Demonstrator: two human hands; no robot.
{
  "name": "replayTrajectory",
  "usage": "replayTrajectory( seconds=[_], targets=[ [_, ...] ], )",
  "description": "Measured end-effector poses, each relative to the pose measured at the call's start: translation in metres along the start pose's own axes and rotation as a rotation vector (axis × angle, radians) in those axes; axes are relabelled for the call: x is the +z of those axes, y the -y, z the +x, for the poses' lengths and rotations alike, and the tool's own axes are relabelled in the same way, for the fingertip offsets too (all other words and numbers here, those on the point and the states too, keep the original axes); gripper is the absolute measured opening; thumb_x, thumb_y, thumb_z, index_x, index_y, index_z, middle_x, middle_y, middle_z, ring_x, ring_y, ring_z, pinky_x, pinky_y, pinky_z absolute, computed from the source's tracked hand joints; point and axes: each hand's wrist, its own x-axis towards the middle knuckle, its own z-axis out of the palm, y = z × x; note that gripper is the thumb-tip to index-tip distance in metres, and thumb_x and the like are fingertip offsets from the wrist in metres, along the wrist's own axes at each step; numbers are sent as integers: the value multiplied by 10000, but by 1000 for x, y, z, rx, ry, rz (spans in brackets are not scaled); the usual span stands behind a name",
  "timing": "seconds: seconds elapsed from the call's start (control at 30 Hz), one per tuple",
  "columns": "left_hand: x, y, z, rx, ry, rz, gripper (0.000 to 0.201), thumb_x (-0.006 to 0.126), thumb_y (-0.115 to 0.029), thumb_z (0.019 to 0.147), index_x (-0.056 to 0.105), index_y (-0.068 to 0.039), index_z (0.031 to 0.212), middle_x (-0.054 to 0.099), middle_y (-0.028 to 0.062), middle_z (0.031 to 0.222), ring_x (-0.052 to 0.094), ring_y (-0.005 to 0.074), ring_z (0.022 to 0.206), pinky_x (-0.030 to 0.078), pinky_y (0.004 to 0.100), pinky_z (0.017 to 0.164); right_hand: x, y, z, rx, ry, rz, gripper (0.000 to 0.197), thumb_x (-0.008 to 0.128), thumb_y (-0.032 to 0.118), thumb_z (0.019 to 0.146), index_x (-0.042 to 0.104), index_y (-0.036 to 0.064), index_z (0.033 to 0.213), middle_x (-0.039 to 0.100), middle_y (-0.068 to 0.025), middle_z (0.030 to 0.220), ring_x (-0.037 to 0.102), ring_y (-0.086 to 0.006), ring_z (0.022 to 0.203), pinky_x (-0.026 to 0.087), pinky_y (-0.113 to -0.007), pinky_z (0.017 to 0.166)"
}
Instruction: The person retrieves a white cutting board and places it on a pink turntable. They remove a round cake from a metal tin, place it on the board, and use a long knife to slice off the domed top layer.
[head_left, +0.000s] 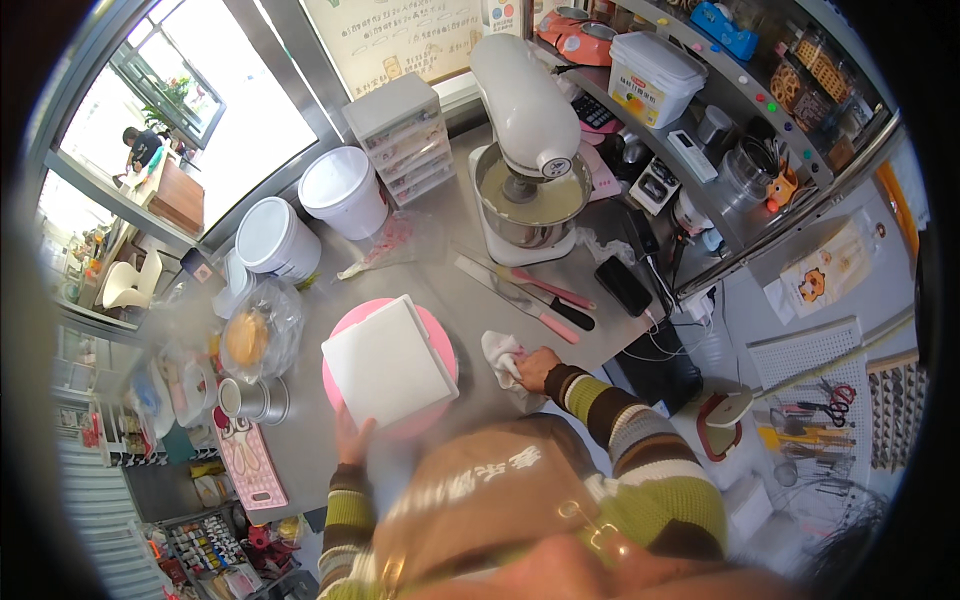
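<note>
A white square board (388,362) lies over a pink round turntable (443,345), its corners reaching near the round rim. My left hand (352,438) is at the board's near left corner, thumb on one side and fingers on the other, gripping it; part of the fingers is hidden. To the right, my right hand (538,370) is closed on a crumpled white cloth (501,352) against the steel worktop. Beyond that cloth lie a pink-handled spatula (548,322), a black-handled knife (570,313) and another pink-handled tool (560,291).
A stand mixer (525,110) with pale cream in its steel bowl (535,225) stands at the back. White lidded buckets (343,190) and a small drawer unit (405,140) line the window side. A black phone (623,287) with a cable lies right; a bagged bun (247,338) sits left.
</note>
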Motion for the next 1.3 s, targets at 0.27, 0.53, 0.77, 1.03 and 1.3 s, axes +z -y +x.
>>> replayTrajectory(
  seconds=[0.27,0.53,0.77,1.03,1.3],
  targets=[
    [-1,1,-5,-58,4,-103,850,780,-46,881,319,-180,1582,593,118,1400,664,254,1148,630,394,849,32,-7,18,-20,-96,150,380,641,342,904,632,100,1195,753,-113,927,734,-312,855,534,-488,782],
    [16,-35,-4,-48,-6,103,862,805,-39,843,285,-68,1529,531,170,1395,615,270,1220,543,388,1008,-18,31,-66,108,-482,479,741,759,501,854,481,79,1396,574,-197,1284,542,-388,1191,407,-503,1002],
    [26,-57,-5,-2,-86,511,915,854,-277,794,321,-3,1485,438,236,1432,438,350,1366,384,475,1148,16,44,-118,146,-353,527,582,680,343,920,521,41,1390,596,-188,1342,544,-388,1248,398,-494,1073],
    [-106,-81,46,294,-684,659,893,846,-370,802,349,44,1417,403,278,1407,379,439,1356,310,529,1154,8,34,-116,73,-321,570,490,564,375,1025,543,17,1358,626,-196,1224,605,-383,1121,444,-476,994],
    [-245,-107,117,-248,-803,906,1340,940,-551,599,217,2,1581,329,274,1563,315,396,1476,286,471,1222,-75,64,-49,-138,-460,577,412,616,290,1000,584,11,1302,646,-178,1154,639,-332,1009,494,-431,898]
  ],
)
